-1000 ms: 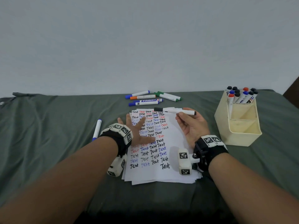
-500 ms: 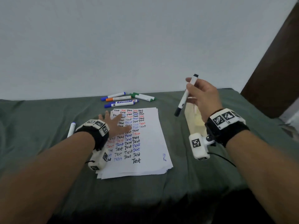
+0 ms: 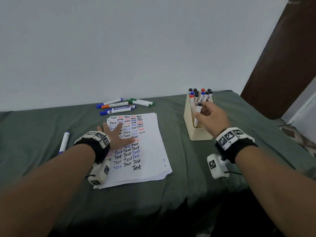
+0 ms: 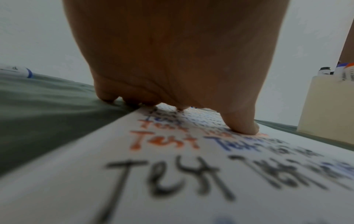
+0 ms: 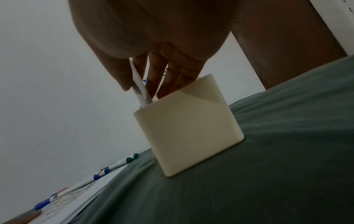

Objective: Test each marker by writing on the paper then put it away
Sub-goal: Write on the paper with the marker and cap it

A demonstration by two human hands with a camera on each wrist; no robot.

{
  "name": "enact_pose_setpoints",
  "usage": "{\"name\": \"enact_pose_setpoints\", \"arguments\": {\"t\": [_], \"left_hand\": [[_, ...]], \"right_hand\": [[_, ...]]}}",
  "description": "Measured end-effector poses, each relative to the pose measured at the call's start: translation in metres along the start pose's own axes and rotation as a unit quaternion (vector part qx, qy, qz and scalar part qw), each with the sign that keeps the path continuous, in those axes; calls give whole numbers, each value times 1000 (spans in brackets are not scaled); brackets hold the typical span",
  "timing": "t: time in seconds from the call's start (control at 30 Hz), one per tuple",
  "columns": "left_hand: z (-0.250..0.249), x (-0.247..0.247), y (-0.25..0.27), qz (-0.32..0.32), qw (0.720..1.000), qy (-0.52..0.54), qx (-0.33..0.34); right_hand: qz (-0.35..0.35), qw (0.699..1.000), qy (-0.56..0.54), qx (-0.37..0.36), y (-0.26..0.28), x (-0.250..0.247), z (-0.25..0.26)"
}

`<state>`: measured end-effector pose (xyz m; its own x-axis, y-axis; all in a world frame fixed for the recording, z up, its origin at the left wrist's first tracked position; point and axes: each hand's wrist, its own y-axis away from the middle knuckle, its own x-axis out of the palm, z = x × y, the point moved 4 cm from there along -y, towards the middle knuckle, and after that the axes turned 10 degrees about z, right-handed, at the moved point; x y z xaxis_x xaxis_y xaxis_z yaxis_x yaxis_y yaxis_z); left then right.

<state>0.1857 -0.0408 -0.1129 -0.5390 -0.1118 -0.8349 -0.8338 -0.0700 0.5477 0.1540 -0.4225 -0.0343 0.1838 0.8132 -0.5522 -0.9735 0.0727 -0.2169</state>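
My right hand (image 3: 207, 114) pinches a black-capped white marker (image 3: 198, 115), upright, its lower end inside the near compartment of the cream holder (image 3: 198, 134). In the right wrist view the marker (image 5: 140, 92) dips behind the rim of the holder (image 5: 189, 125) between thumb and fingers. The holder's back compartment carries several capped markers (image 3: 200, 94). My left hand (image 3: 118, 134) lies flat with spread fingers on the paper (image 3: 150, 151) covered in rows of "Test"; its thumb (image 4: 243, 125) presses the sheet (image 4: 172, 181).
Several loose markers (image 3: 123, 106) lie on the green cloth behind the paper, and one blue-capped marker (image 3: 64, 142) lies left of my left wrist. A white wall stands behind; a dark wooden panel (image 3: 280, 53) rises at the right.
My right hand carried the black marker from above the paper over to the holder and lowered its end into the near compartment. The left hand stayed flat on the paper.
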Motion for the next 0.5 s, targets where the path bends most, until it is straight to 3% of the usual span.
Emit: {"name": "enact_pose_setpoints", "arguments": {"t": [0.17,0.33,0.4,0.5], "left_hand": [[0,2,4,16,1000,2,-5],[1,4,2,30,1000,-4,-7],[2,4,0,37,999,-1,-8],[2,5,-1,40,999,1,-5]], "right_hand": [[-19,998,59,-5,5,4,6],[-118,946,233,-190,12,20,55],[-86,928,239,-274,13,42,75],[-1,937,196,-289,3,74,90]]}}
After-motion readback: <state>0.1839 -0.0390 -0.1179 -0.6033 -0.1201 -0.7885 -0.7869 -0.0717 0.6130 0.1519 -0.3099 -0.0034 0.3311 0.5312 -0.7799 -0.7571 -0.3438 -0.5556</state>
